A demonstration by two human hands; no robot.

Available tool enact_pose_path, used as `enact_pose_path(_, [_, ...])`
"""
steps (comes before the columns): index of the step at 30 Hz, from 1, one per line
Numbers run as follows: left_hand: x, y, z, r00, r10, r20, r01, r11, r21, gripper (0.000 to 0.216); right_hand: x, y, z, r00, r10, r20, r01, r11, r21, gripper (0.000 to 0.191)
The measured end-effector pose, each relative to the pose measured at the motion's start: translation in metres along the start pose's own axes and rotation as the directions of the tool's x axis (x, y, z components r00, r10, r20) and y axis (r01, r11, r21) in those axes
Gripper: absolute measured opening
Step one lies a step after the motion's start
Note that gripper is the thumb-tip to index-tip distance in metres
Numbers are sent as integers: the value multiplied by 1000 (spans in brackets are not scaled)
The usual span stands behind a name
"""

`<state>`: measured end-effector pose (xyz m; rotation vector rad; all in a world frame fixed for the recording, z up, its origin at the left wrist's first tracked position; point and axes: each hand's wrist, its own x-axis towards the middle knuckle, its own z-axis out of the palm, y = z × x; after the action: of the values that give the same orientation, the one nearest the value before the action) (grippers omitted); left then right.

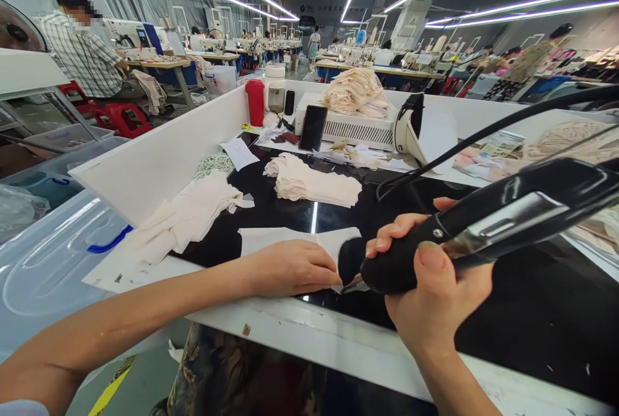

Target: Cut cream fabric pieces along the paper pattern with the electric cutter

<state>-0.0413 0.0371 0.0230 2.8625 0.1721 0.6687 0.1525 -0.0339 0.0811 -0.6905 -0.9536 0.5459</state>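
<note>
My right hand (435, 300) is wrapped round a thick black corded handheld tool (512, 209) with a silver lever along its side. The tool's thin metal tip (355, 285) points left and meets the near corner of a cream fabric piece (271, 239). This piece lies flat on the black tabletop (532, 313). My left hand (300, 267) rests over the fabric, its fingers together and their tips closed down on that same corner; its thumb is hidden. Just beyond lies a stack of cut cream fabric pieces (314, 180).
More cream pieces (193, 209) lie at the left by a white side board (159, 145). A phone (313, 127) leans against a white vented box (358, 126) topped with fabric. A red cup (255, 101) stands behind. A black cable (483, 132) arcs over the right side.
</note>
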Motion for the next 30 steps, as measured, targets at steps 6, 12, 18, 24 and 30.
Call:
enact_pose_path(6, [-3, -3, 0, 994, 77, -76, -76, 997, 8, 26, 3, -3, 0, 1000, 6, -11, -6, 1000, -1, 55])
enact_pose_path(12, [-3, -3, 4, 998, 52, -44, -51, 998, 21, 30, 6, -8, 3, 1000, 23, -22, -23, 1000, 6, 51])
enact_pose_path(18, [-4, -2, 5, 997, 51, -55, -50, 999, 18, 29, 9, -10, 7, 997, 40, -59, -41, 999, -8, 49])
enact_pose_path(24, [-3, -1, 4, 995, 66, -75, -66, 998, -3, 25, 9, -11, 6, 998, 25, -51, -26, 1000, -3, 47])
enact_pose_path(30, [-3, -1, 1, 999, 38, -26, -39, 999, -6, 27, 7, -10, 6, 998, 35, -48, -35, 999, 1, 49])
